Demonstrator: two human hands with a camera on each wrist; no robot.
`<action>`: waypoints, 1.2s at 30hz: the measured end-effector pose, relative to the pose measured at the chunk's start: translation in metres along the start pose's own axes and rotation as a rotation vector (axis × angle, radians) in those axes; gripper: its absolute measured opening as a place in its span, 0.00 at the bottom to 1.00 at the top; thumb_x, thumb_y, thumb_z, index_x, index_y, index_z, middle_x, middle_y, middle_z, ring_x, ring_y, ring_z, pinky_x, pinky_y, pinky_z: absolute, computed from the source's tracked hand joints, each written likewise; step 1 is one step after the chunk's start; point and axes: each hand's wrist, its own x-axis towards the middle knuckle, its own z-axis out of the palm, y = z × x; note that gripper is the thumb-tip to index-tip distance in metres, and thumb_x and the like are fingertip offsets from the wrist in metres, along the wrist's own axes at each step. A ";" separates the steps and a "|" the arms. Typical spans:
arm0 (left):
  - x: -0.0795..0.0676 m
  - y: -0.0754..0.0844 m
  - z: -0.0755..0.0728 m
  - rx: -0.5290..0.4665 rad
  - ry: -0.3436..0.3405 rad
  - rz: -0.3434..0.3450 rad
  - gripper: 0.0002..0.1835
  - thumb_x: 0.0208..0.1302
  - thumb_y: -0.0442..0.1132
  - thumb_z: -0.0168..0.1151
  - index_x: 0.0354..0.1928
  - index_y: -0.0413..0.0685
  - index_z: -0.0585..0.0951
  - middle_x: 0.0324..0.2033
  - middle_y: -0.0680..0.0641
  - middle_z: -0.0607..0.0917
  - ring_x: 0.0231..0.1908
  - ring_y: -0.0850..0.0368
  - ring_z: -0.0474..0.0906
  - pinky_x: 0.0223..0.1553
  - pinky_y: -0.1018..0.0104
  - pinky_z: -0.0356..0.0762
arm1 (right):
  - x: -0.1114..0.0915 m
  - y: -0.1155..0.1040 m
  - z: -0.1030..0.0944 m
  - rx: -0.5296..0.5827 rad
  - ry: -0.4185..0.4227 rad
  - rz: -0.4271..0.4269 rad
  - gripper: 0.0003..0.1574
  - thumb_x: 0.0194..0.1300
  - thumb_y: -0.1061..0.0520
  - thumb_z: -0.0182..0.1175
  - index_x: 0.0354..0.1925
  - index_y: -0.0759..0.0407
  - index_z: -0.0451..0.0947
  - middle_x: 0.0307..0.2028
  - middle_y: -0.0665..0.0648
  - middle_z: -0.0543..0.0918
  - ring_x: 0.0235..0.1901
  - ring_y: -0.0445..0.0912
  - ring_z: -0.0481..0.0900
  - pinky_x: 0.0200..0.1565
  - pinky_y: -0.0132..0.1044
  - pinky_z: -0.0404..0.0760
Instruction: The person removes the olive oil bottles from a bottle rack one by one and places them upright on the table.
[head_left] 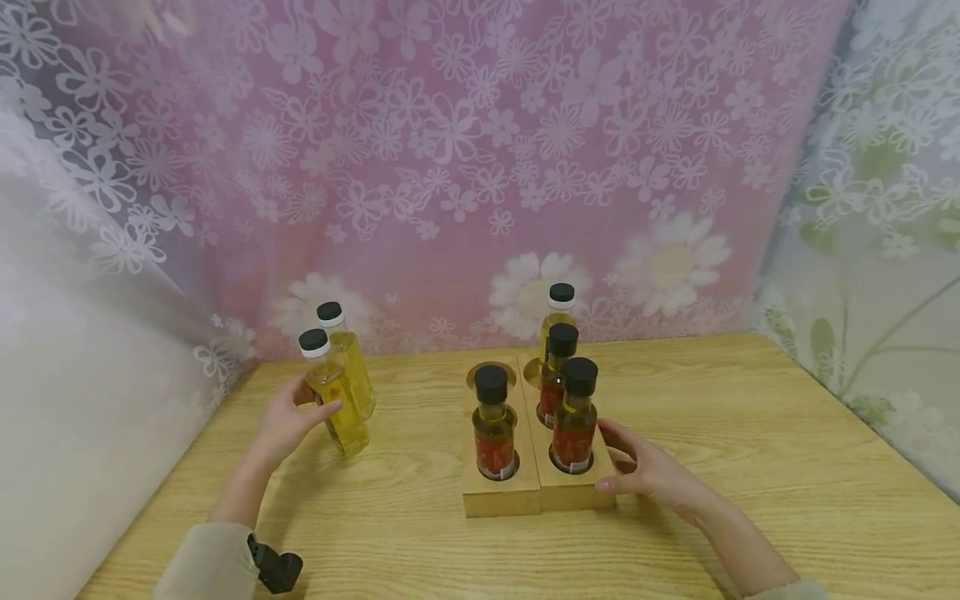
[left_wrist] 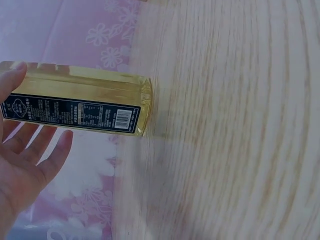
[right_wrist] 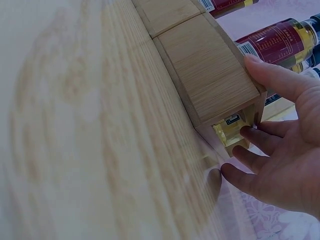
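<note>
My left hand (head_left: 285,425) grips a square bottle of yellow oil (head_left: 341,421) with a dark cap, thumb on one side and fingers on the other. It leans slightly, its base close to the tabletop; a black label (left_wrist: 75,114) shows in the left wrist view. A second yellow oil bottle (head_left: 354,358) stands just behind it. My right hand (head_left: 656,475) rests against the right end of a wooden bottle rack (head_left: 502,503), thumb at its front corner, the other fingers loosely spread. Red-labelled bottles (head_left: 495,446) with black caps sit in its round holes.
Another yellow oil bottle (head_left: 559,321) stands in the rack's back right part. A round hole (head_left: 480,373) shows at its back left. The wooden table (head_left: 405,542) reaches back to a pink floral curtain (head_left: 420,208), with pale curtains at both sides.
</note>
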 end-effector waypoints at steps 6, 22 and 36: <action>-0.001 0.009 0.000 -0.053 0.114 -0.001 0.38 0.60 0.47 0.64 0.65 0.35 0.60 0.55 0.35 0.69 0.56 0.43 0.64 0.52 0.52 0.66 | -0.001 0.002 0.000 0.005 -0.004 0.003 0.60 0.56 0.59 0.66 0.71 0.68 0.36 0.69 0.73 0.38 0.66 0.70 0.36 0.62 0.62 0.48; -0.021 0.055 -0.003 0.058 0.370 0.180 0.17 0.58 0.43 0.66 0.43 0.40 0.76 0.32 0.48 0.78 0.33 0.67 0.70 0.33 0.79 0.68 | 0.000 0.001 -0.001 -0.014 0.005 -0.016 0.59 0.56 0.59 0.66 0.70 0.69 0.37 0.69 0.73 0.40 0.65 0.71 0.39 0.62 0.61 0.47; -0.025 0.090 0.035 0.103 0.138 0.388 0.26 0.52 0.41 0.71 0.52 0.41 0.74 0.41 0.45 0.80 0.41 0.53 0.73 0.39 0.59 0.71 | 0.000 0.000 -0.001 -0.009 0.003 -0.006 0.60 0.55 0.59 0.67 0.71 0.69 0.37 0.69 0.74 0.40 0.65 0.71 0.39 0.62 0.61 0.47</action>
